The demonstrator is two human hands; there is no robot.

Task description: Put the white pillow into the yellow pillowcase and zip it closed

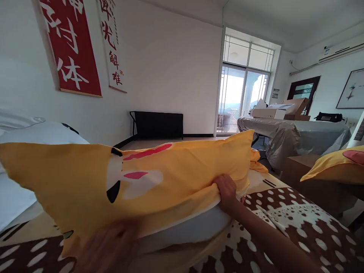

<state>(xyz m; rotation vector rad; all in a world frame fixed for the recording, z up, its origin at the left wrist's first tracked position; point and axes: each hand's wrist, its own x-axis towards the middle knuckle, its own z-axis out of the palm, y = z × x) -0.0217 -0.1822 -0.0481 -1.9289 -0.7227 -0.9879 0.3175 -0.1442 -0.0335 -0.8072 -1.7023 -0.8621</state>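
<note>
From here I see a yellow cotton-looking pillowcase stretched across the middle of the frame, wide and slightly puffed, with soft wrinkles and printed patches of pink, white and black. At lower centre its mouth gapes around a smooth, pale pillow. The right hand, right of centre, has its fingers curled over the hem, pinching the yellow cloth. The left hand, bottom left, is a blur against the fabric; I can't tell how tightly it grips, if at all. Beneath lies a bedspread, brown with cream dots.

The case's upper edge runs nearly level, peaking in a corner right of centre; its left corner reaches the frame's left side, near bunched white fabric. Above that edge is open air, the white wall standing well back. At the right edge, another yellow pillow sits well apart from the right hand, dotted cloth between.
</note>
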